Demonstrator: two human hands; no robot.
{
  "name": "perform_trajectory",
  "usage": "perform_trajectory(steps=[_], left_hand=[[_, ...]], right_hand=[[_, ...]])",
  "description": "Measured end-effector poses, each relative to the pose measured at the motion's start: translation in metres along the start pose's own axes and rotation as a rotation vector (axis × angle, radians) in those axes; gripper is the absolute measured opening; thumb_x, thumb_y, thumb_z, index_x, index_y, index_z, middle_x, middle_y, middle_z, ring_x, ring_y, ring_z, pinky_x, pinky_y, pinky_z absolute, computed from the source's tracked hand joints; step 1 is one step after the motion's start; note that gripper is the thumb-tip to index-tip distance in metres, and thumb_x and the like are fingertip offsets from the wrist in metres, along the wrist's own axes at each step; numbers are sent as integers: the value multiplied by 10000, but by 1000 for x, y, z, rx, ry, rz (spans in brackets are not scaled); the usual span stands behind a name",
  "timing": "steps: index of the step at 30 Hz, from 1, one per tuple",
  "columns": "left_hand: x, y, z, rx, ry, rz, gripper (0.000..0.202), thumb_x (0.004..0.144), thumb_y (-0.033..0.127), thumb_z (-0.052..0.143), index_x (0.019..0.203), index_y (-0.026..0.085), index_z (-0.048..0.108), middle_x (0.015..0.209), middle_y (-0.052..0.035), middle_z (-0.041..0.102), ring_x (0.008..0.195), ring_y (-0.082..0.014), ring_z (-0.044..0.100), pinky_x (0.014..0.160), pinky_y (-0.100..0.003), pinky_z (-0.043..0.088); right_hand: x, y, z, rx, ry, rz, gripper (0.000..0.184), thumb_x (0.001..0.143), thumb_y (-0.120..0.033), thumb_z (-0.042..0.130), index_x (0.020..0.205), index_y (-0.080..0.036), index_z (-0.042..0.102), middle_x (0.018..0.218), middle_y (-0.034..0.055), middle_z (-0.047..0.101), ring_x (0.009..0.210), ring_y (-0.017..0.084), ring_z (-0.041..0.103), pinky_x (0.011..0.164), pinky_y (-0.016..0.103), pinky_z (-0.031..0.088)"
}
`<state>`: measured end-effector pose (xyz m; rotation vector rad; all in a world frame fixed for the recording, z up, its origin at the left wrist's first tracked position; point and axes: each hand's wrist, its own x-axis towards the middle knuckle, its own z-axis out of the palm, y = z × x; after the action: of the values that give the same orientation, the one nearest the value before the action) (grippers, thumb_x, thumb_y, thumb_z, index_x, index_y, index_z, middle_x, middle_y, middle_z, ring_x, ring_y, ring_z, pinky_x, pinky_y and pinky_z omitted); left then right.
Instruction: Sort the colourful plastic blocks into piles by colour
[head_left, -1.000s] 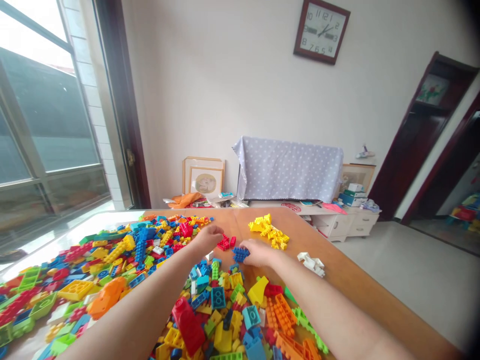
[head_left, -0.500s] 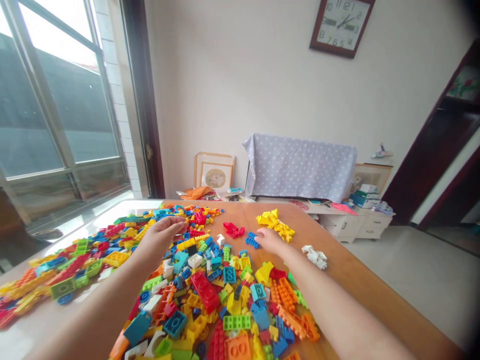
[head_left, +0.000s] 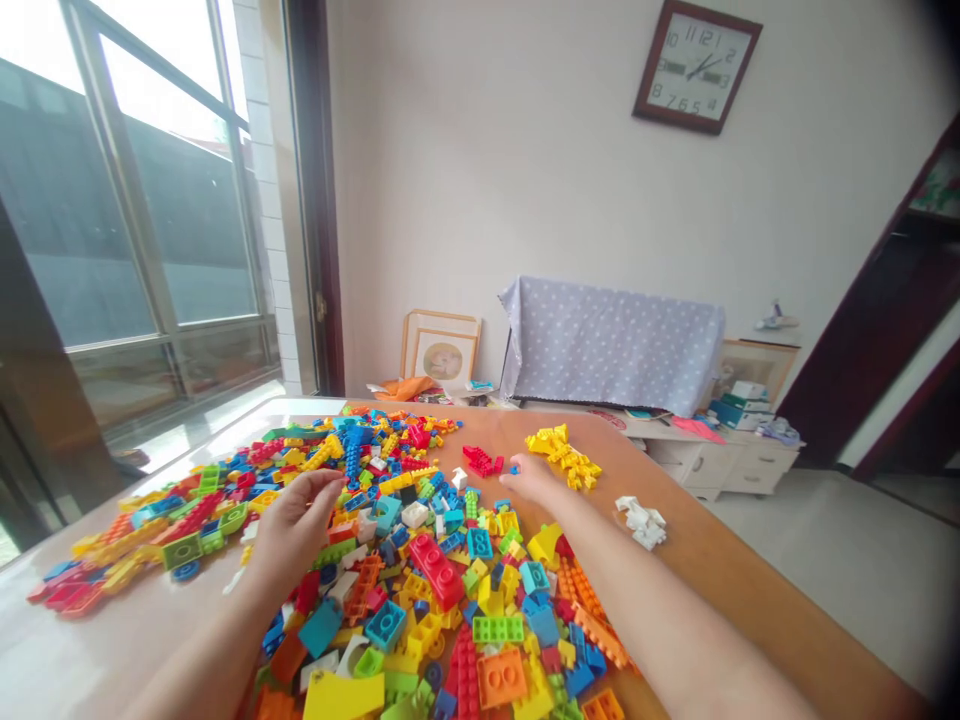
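My left hand [head_left: 294, 525] is above the left side of a large heap of colourful toy building bricks [head_left: 435, 570]. Its fingers are curled together, and whatever may be between them is hidden. At the heap's far right edge, my right hand [head_left: 538, 482] has its fingertips closed on blue toy bricks [head_left: 515, 470], of which only a small bit shows. Just beyond that hand lie a small group of red bricks [head_left: 482, 461] and a pile of yellow bricks [head_left: 564, 455]. A white brick [head_left: 458, 479] rests between the heap and the red group.
White bricks [head_left: 641, 522] form a small pile near the right edge of the brown table [head_left: 720, 575]. More mixed bricks [head_left: 187, 525] spread over the table's left side. Behind stands a low white cabinet [head_left: 731, 468] beside a dotted cloth cover [head_left: 611, 345].
The view has shifted slightly. My left hand has drawn back lower and closer to me. The blue bricks beside my right fingertips are now mostly covered by that hand.
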<state>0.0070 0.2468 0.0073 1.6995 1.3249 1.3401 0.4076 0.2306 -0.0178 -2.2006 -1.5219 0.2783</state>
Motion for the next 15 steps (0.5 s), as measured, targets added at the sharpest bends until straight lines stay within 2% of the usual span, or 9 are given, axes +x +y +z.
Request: perform_trajectory(steps=[3,7,11,15], left_hand=[[-8,0,-2,36,6,88,439,839,587,629,1012,188,697,869,-46,750,727,-187,667,626,-260,529],[-8,-3,-5,106,45,204,406,879,557,600,1025,191,703,918,-56,764,786,-203,694,709,-283,554],[-9,-4,-5,156,59,285,358,914,522,582,1030,206,704,937,-50,767,826,-203,709,756,-282,559],[-12,-3,-3,196,38,333,312,948,489,553,1024,223,697,960,-39,763,866,-198,715,767,-271,556]], right_hand=[[14,-20,6,-83,-17,-16,356,768,-443,754,1022,-206,678,1008,63,744,922,224,690,721,259,460],[36,-39,15,-184,-43,-20,508,728,-495,780,1113,-189,656,1129,123,724,1023,272,682,768,293,474],[55,-48,28,-254,-81,6,574,699,-480,813,1165,-185,655,1162,143,719,1064,290,685,819,316,492],[67,-53,39,-299,-84,22,555,708,-487,813,1154,-184,680,1181,153,715,1073,294,692,832,319,506]])
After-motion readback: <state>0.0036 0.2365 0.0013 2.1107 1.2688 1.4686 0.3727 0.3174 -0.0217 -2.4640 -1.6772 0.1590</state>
